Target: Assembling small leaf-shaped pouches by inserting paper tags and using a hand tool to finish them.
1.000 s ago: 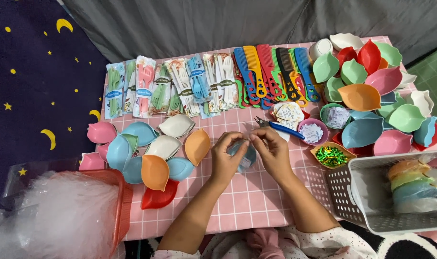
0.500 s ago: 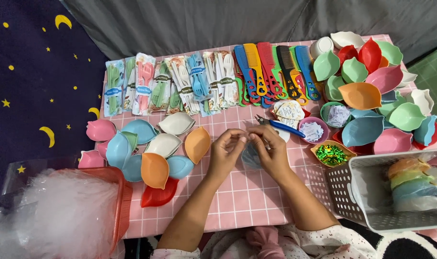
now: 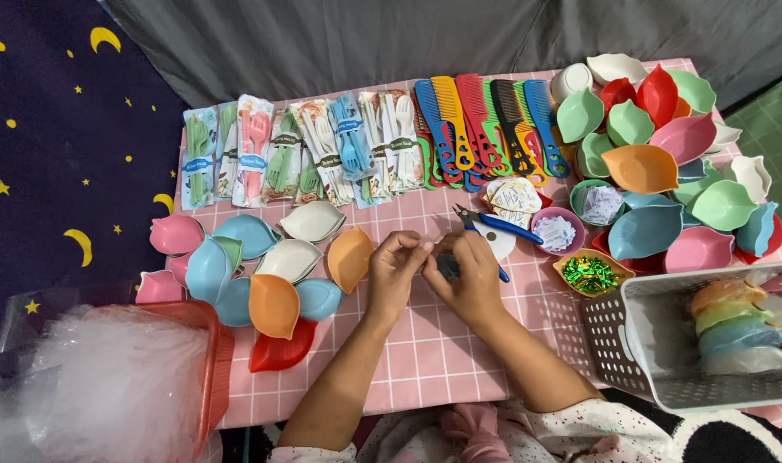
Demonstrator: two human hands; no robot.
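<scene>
Currently both hands meet mid-table toward the near edge, left hand (image 3: 397,267) and right hand (image 3: 470,276) with fingers curled, pinching a small dark item (image 3: 447,265) between them, blue-handled pliers (image 3: 492,228) just beyond, pastel leaf-shaped dishes (image 3: 262,266) to the left.

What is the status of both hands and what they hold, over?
Left hand and right hand together, fingers pinching one small item, too hidden to identify. Blue-handled pliers just beyond. Pink checked table below.
</scene>
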